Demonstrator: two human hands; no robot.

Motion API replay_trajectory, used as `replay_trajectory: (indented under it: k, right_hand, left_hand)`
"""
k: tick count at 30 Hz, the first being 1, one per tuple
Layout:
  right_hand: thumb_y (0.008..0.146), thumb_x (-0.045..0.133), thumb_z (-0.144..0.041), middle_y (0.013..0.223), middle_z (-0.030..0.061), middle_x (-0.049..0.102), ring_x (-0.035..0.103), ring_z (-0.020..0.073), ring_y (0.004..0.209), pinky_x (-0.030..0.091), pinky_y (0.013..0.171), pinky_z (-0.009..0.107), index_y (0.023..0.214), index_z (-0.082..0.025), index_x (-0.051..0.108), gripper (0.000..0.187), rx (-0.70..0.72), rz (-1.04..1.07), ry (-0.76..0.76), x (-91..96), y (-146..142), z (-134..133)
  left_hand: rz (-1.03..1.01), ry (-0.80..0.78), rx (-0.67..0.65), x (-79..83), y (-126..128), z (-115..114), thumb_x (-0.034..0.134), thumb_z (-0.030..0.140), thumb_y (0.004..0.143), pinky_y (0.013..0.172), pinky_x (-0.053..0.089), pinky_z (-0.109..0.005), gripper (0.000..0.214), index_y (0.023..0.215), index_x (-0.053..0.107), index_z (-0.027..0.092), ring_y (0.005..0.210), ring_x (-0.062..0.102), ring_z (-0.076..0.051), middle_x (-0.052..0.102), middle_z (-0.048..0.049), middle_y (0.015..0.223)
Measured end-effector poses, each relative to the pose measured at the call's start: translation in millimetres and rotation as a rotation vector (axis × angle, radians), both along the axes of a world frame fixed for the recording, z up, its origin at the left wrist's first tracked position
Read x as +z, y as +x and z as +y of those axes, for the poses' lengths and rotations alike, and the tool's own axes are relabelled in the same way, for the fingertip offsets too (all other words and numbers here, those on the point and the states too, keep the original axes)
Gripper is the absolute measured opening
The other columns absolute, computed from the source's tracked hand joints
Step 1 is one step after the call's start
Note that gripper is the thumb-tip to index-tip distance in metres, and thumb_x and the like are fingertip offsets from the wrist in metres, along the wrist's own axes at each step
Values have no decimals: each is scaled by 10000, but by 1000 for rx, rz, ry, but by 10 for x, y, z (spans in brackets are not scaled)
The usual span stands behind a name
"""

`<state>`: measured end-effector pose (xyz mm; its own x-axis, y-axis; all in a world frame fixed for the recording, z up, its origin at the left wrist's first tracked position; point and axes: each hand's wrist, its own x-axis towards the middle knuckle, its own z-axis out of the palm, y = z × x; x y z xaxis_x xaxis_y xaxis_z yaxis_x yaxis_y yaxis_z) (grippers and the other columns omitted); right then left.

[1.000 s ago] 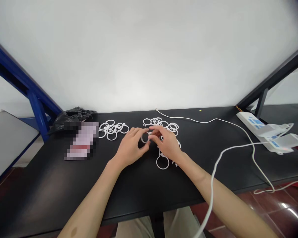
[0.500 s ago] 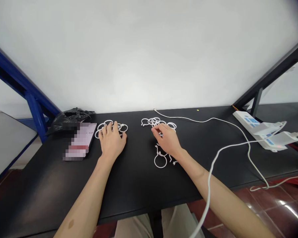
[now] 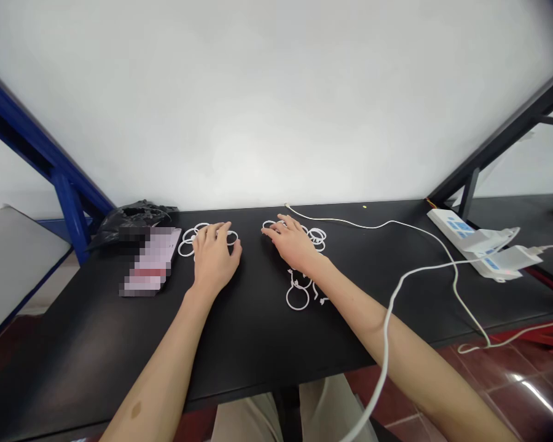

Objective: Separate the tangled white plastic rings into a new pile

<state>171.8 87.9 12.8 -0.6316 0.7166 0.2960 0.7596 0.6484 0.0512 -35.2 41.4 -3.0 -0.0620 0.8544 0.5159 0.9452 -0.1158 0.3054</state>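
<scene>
My left hand (image 3: 215,255) lies over a cluster of thin white rings (image 3: 180,250), fingers stretched and thumb apart, covering part of them. Over a second group of white rings (image 3: 319,234) on the right is my right hand (image 3: 294,244), its fingers reaching left and spread apart. Some of that group is hidden under the palm. Nearer to me, by the right wrist, a single white ring (image 3: 297,309) lies flat beside several small white knotted pieces (image 3: 323,301).
Left of the rings are a phone (image 3: 154,261) and a crumpled black plastic bag (image 3: 129,222). A white power strip (image 3: 447,224) with plugged chargers sits at the right. A white cable (image 3: 412,273) crosses in front of my right forearm. Everything rests on a black table (image 3: 253,344).
My right hand has shifted left and away from me over its rings, its fingers opening from a pinch. My left hand has slid slightly right.
</scene>
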Motion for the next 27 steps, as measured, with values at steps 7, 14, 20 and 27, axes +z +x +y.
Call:
replay_trajectory:
  k: [7,14,20,27]
  right_hand:
    - [913,530,-80,971,77,714,570,252,1040,476,915,426,1061,-189,664,228,66,353,-194,73,-125,-15]
    - [884,640,-312,896,18,681,661,149,810,544,746,319,916,-223,494,174,111,1130,-829,140,-11,-404]
    - [904,605,-321,942,32,664,659,154,847,567,762,330,944,-229,496,148,109,1134,-747,135,68,-544]
    - [922,610,-272,904,32,671,632,157,773,539,724,317,1014,-228,644,107,111,862,-214,114,102,-567]
  left_hand:
    - [-86,-66,-334,13,156,-61,604,373,891,1119,374,-503,579,1409,458,160,1281,460,-318,565,-138,1348]
    - [-308,-141,-555,91,246,-131,613,362,917,1021,459,-432,473,1354,501,220,1139,570,-244,647,-82,1231]
    - [-421,-201,-604,198,284,-183,649,349,896,925,485,-393,384,1258,573,245,1021,571,-227,643,-47,1048]
    - [-396,-204,-574,221,276,-194,671,328,868,885,479,-363,355,1204,594,241,1002,552,-217,593,-34,1000]
